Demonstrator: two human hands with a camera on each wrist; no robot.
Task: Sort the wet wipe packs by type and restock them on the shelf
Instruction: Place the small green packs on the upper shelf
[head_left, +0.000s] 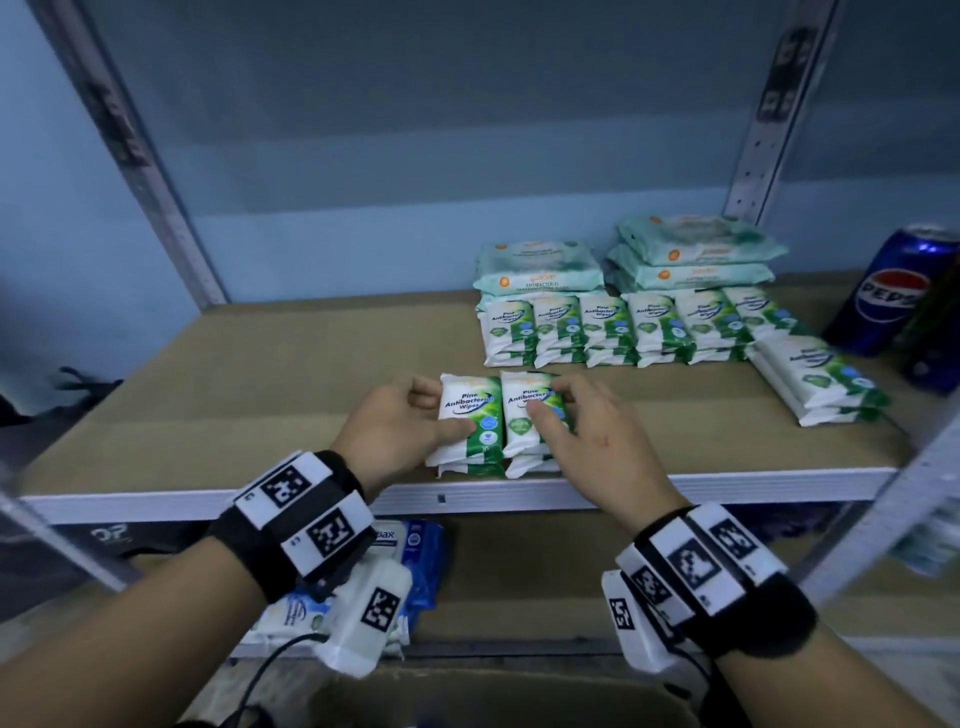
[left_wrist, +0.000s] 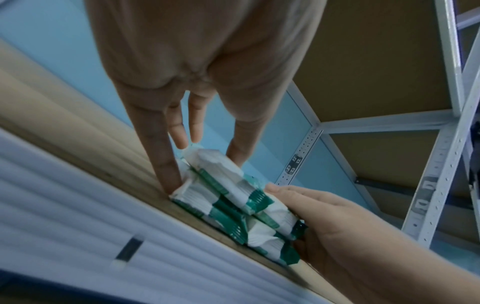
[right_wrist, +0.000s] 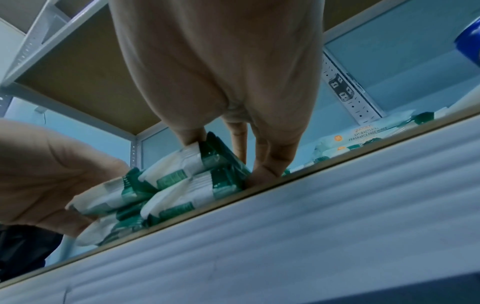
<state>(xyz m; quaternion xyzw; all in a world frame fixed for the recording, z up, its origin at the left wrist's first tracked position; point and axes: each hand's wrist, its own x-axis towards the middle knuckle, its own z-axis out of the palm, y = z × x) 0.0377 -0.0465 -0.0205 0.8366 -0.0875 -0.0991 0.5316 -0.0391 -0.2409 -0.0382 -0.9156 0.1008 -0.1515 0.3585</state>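
The left hand (head_left: 395, 426) grips the left side of a small block of pine antibacterial wipe packs (head_left: 470, 415), thumb on the top pack's face and fingers curled over its far edge, while the right hand (head_left: 587, 431) clasps the block's right side the same way. The block, two packs wide and two high, sits between the hands on the brown shelf (head_left: 260, 395) near its front edge. Beyond the right hand lie a row of matching packs (head_left: 639, 327) and, behind it, pale green packs (head_left: 540, 270); a Pepsi can (head_left: 893, 291) stands further right.
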